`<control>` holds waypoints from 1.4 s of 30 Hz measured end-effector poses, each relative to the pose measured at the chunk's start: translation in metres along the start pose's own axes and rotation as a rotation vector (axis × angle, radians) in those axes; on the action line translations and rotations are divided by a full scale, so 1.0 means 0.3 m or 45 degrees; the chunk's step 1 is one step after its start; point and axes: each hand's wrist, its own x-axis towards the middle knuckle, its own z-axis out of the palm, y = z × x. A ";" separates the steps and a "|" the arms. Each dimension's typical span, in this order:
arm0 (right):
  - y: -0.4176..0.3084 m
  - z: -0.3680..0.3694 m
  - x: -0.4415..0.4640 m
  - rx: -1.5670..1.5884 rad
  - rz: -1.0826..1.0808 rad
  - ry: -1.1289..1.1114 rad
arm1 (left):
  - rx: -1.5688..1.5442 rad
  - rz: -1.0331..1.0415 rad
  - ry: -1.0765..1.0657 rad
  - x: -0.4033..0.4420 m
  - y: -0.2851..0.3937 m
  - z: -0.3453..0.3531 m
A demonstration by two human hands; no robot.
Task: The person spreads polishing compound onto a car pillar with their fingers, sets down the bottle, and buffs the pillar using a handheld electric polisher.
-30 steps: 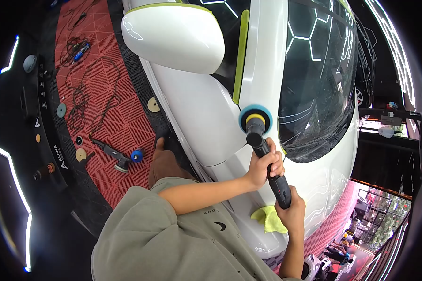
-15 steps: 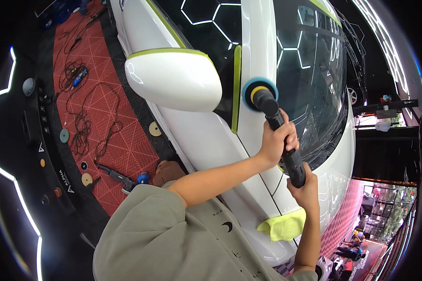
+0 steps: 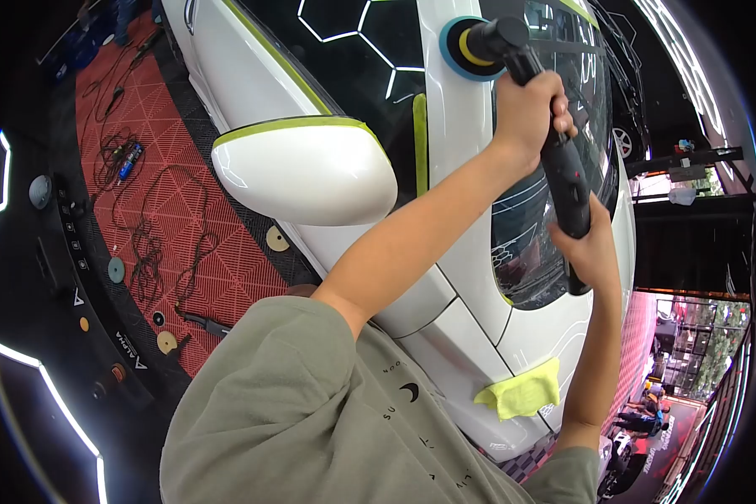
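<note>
A black car polisher (image 3: 566, 181) with a blue foam pad (image 3: 455, 52) is held in both hands. My left hand (image 3: 529, 122) wraps round its front part, just behind the head. My right hand (image 3: 590, 250) grips the rear of the body. The pad rests on or very near the white pillar (image 3: 460, 126) beside the windshield; exact contact is hard to tell. Green masking tape (image 3: 421, 143) runs along the pillar's window edge. Below my left arm's far side is the white side mirror (image 3: 307, 176), its upper edge taped green.
A yellow-green cloth (image 3: 521, 391) lies on the car's white bodywork. Cables (image 3: 147, 260), a blue tool (image 3: 130, 161) and loose polishing pads (image 3: 277, 238) lie on the red floor tiles (image 3: 176, 126) to the left. People (image 3: 647, 416) stand in the far background, lower right.
Both hands have carried the polisher farther up the pillar, toward the roof, and its body has swung to the right. My view has shifted slightly.
</note>
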 end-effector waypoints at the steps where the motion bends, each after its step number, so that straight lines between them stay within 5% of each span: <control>1: 0.026 0.012 -0.044 0.077 0.032 -0.017 | 0.007 -0.037 0.000 -0.043 -0.036 -0.011; 22: 0.532 0.268 -1.105 0.159 0.549 -0.170 | -0.135 -0.650 0.141 -1.065 -0.673 -0.248; 35: 0.567 0.231 -1.443 -0.051 0.744 0.009 | -0.212 -0.985 0.081 -1.289 -0.879 -0.179; 42: 0.480 0.286 -1.258 0.200 0.707 0.060 | -0.054 -0.982 0.156 -1.115 -0.752 -0.194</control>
